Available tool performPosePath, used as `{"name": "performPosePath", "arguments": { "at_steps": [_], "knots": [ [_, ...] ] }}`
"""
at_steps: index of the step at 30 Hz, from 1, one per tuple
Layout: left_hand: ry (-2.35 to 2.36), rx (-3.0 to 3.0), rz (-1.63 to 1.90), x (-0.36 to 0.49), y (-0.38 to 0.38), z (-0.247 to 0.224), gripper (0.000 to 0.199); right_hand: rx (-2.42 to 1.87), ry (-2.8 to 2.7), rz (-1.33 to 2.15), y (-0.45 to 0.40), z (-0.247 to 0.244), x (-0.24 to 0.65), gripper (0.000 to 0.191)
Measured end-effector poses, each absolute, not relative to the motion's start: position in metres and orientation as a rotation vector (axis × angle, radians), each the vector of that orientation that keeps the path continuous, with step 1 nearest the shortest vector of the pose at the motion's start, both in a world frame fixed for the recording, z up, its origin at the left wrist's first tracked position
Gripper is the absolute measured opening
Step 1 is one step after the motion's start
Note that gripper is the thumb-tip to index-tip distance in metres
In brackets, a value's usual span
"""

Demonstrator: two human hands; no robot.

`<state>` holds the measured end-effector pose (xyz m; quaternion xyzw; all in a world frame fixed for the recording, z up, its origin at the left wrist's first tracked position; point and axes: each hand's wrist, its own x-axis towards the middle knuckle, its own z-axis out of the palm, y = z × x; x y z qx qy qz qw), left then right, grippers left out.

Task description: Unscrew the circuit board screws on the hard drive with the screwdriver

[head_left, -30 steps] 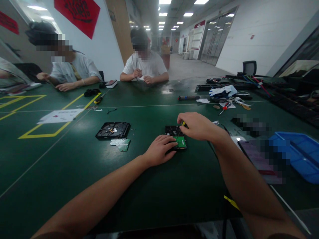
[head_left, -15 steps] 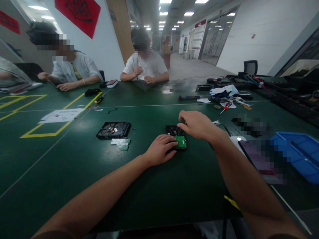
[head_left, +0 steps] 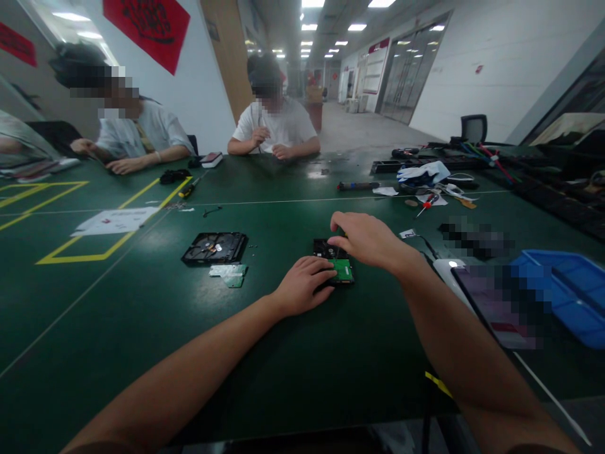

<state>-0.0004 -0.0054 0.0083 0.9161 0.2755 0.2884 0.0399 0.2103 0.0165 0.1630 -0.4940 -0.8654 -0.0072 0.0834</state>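
Observation:
On the green table lies a hard drive point(head_left: 322, 250) with its underside up and a green circuit board point(head_left: 343, 271) on its near half. My left hand point(head_left: 303, 287) grips it from the left, fingers over the board's edge. Above its far right part, my right hand point(head_left: 366, 238) is closed around a screwdriver point(head_left: 346, 235), which is mostly hidden by the fingers; its tip points down toward the drive. Left of my hands rest another hard drive point(head_left: 215, 247) and a detached circuit board point(head_left: 230, 274), with tiny screws beside them.
A blue tray point(head_left: 562, 290) and a tablet-like device point(head_left: 496, 302) lie at the right. Beyond them are a red screwdriver point(head_left: 429, 201), gloves point(head_left: 423, 171) and cables. Paper point(head_left: 116, 221) lies at the left. Two people point(head_left: 276, 126) sit across the table, another at far left.
My right hand has shifted slightly to the left over the hard drive, with the screwdriver in it. My left hand stays in place on the drive.

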Motion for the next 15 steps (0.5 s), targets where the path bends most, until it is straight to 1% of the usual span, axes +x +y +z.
{"name": "performPosePath", "arguments": {
  "at_steps": [5, 6, 8, 12, 15],
  "knots": [
    [0.843, 2.799, 0.88, 0.0, -0.006, 0.009, 0.035, -1.554, -2.584, 0.018, 0.016, 0.167, 0.218, 0.023],
    [0.843, 2.798, 0.88, 0.0, -0.006, 0.009, 0.036, -1.545, -2.591, 0.016, 0.017, 0.167, 0.22, 0.02],
    [0.839, 2.796, 0.883, 0.0, -0.006, 0.009, 0.036, -1.466, -2.603, 0.041, 0.019, 0.166, 0.222, 0.016],
    [0.842, 2.796, 0.896, 0.0, -0.005, 0.007, 0.036, -1.273, -2.633, 0.18, 0.022, 0.166, 0.225, 0.021],
    [0.843, 2.805, 0.891, 0.0, -0.005, 0.007, 0.036, -1.231, -2.669, 0.217, 0.02, 0.167, 0.225, 0.02]
  ]
}}
